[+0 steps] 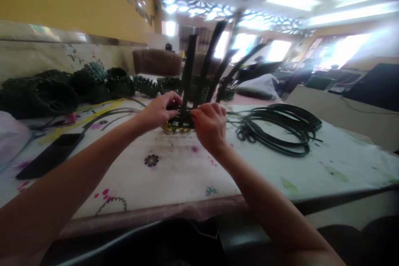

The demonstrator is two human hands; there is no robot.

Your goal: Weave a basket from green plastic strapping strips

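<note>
Between my hands, on the table, stands a small woven basket (184, 119) of dark flat strips, with yellow showing along its bottom edge. Several long upright strips (189, 70) rise from it, some leaning to the right. My left hand (158, 111) grips the basket's left side, thumb and fingers bent around the weave. On the right side, my right hand (212, 126) is closed with its thumb and fingers pressed to the weave; what lies under the fingertips is partly hidden. Right of it lie dark-handled scissors (246, 134), beside a loose coil of dark strips (277, 149).
Several dark woven baskets (51, 93) line the back left of the flowered tablecloth (174, 183). A black flat object (51, 156) and yellow strips (93, 113) lie left. A white plastic bag (263, 85) and a brown chair back (157, 62) are beyond.
</note>
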